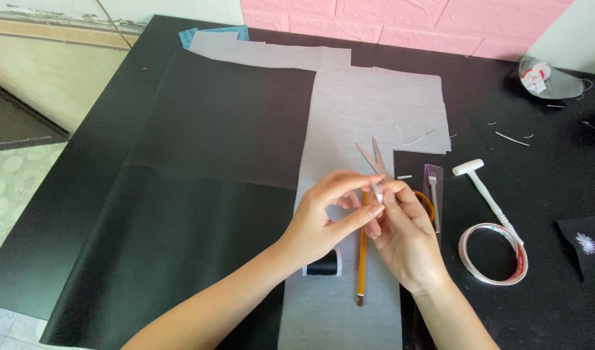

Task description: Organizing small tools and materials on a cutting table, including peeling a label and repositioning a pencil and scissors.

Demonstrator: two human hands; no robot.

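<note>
Both hands are meeting above the pencil (361, 259): the left hand (323, 217) and right hand (401, 233) are pinching a small white piece (378, 193) between fingertips, scissors (374, 157) lying just beyond.

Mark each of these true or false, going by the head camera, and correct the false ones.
1. Both hands meet over the grey fabric. True.
2. The left hand and right hand pinch a small white piece between their fingertips. True.
3. The spool of black thread stands upright on the tape roll. False: it lies on its side on the grey fabric, beside the pencil.
4. The scissors lie closed. False: their blades are spread open.
5. The tape roll lies on the black table, to the right of the hands. True.
</note>
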